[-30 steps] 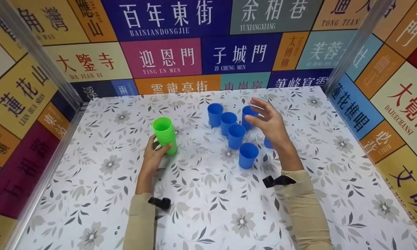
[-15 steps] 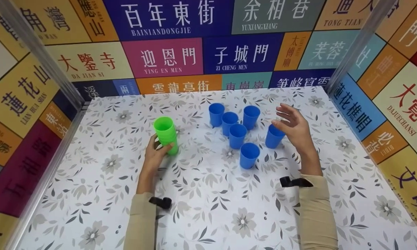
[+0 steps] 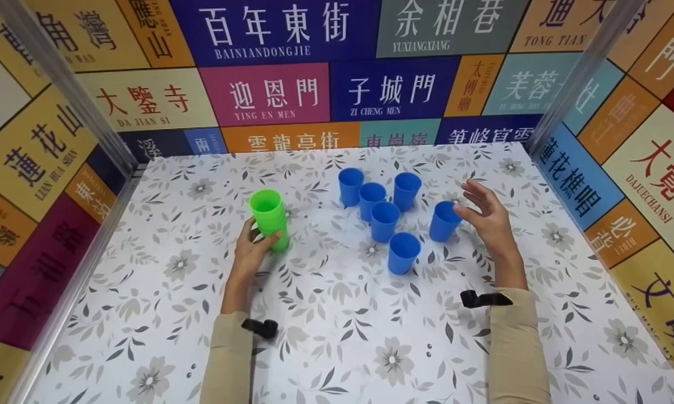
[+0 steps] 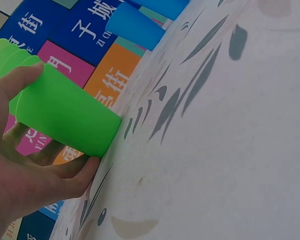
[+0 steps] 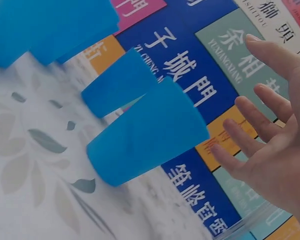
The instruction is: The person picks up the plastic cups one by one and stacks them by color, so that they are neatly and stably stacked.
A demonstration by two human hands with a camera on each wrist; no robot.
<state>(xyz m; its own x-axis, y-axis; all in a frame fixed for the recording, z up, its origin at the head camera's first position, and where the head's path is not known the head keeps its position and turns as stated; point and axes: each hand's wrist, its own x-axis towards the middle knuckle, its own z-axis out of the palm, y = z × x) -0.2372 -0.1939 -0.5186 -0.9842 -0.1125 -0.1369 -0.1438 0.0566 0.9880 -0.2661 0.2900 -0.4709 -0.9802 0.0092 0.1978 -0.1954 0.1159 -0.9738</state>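
Right hand moved rightward, now beside the rightmost blue cup, fingers spread | left hand pinches green cup stack, upright on counter | risk: low right-hand sweep could topple that blue cup

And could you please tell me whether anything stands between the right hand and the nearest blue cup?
Nothing visible does: the right hand is beside the rightmost blue cup, with a gap in the right wrist view, and the other blue cups stand beyond it.
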